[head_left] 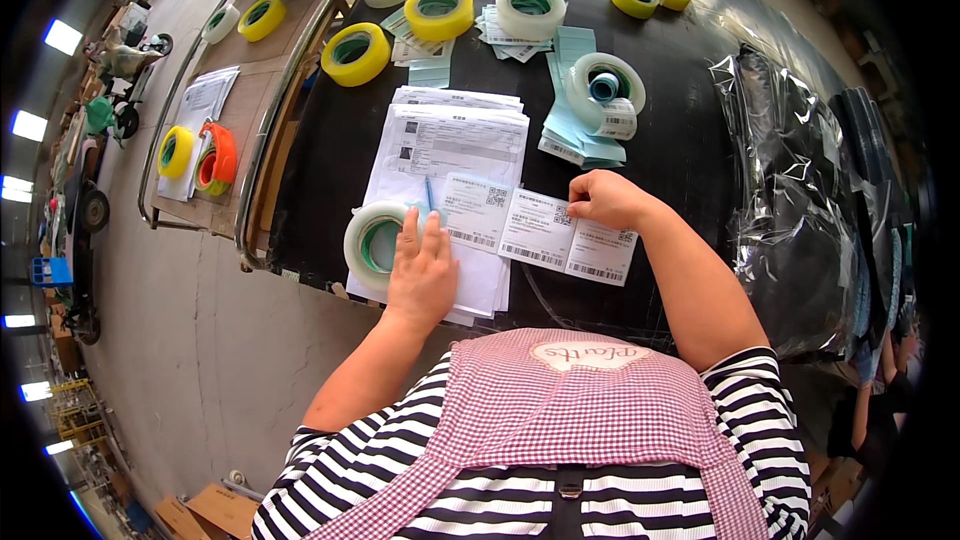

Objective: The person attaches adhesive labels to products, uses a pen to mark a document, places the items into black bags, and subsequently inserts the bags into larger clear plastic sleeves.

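Observation:
A strip of white printed labels [537,243] with barcodes and square codes runs across the edge of a stack of printed sheets [465,135] and onto the black table. Curled fingers of my right hand [612,200] pinch its upper edge toward the right end. My left hand [420,268] lies flat with fingers stretched, over the sheets and the right side of a clear tape roll [357,250] with a green core. Just above those fingertips a blue pen [430,193] rests on the paper; its lower end is hidden.
Further back on the black table [680,70] sit yellow tape rolls [356,54], clear rolls and folded label strips [565,125]. Shiny black plastic film [785,200] is heaped at the right. A cart [215,210] with papers and tape adjoins the left edge.

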Demonstrator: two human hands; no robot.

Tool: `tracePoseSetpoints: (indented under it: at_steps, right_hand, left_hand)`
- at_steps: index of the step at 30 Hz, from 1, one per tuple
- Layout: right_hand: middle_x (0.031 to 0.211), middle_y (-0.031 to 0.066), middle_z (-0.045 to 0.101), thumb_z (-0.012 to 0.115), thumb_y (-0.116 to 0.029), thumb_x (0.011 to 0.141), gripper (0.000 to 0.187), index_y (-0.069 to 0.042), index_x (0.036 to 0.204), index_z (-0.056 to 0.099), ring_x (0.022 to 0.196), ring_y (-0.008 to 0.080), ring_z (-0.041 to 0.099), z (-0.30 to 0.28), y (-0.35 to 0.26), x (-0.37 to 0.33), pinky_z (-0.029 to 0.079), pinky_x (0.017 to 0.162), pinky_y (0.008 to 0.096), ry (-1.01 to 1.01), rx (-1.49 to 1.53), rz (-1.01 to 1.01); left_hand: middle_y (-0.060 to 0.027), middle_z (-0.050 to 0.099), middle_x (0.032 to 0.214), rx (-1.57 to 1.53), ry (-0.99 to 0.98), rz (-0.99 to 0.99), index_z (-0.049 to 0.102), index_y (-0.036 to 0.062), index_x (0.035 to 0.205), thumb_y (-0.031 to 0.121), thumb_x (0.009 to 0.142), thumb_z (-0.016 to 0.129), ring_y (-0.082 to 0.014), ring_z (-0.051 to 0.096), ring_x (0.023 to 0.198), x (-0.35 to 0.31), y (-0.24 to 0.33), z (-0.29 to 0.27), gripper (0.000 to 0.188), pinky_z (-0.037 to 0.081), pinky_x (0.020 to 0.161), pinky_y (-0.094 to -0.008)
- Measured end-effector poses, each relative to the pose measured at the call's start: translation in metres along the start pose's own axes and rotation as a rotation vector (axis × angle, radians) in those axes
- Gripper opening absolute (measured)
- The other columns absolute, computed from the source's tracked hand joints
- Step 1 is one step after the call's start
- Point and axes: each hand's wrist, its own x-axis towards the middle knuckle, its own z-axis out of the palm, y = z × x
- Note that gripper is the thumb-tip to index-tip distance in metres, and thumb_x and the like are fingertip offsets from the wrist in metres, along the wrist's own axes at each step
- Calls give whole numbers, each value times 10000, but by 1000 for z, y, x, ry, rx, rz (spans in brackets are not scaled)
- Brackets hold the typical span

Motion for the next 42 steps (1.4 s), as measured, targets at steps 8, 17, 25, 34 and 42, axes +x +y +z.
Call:
tracePoseSetpoints:
  at_steps: [8,17,25,34,42]
  right_hand:
    - [874,101,695,718,-208,898,176,-41,953,705,841,225,649,-2,13,-5,513,763,370,10,112,-28]
    - [846,84,695,719,-217,917,166,-54,951,714,817,194,631,-9,33,-40,502,755,354,-67,105,7]
    - [853,88,691,718,-200,911,157,-47,946,711,825,196,630,-8,26,-54,502,767,357,-41,112,-9]
    - [834,101,692,719,-212,907,181,-33,930,703,804,206,640,-10,13,-64,506,733,357,-49,74,-111]
    - [810,76,688,726,-218,902,191,-30,929,705,772,172,626,-15,-11,-67,503,720,332,-78,104,-180]
  left_hand:
    - [-213,450,1487,26,-32,-24,614,-72,1275,210,896,649,-462,199,1482,1,-1,3,474,242,1202,-507]
    - [-215,460,1480,84,-54,-13,618,-64,1274,221,901,645,-474,208,1471,0,-2,4,470,232,1205,-500]
    - [-217,429,1504,16,-70,-46,589,-59,1313,222,905,644,-468,204,1473,1,1,-1,498,223,1187,-556]
    - [-181,432,1522,-182,50,-25,600,37,1332,167,889,683,-419,336,1433,22,24,-38,469,273,1159,-554]
    - [-108,674,1212,-991,-569,106,683,42,1194,152,903,709,-221,628,1111,114,28,-53,312,483,985,-349]
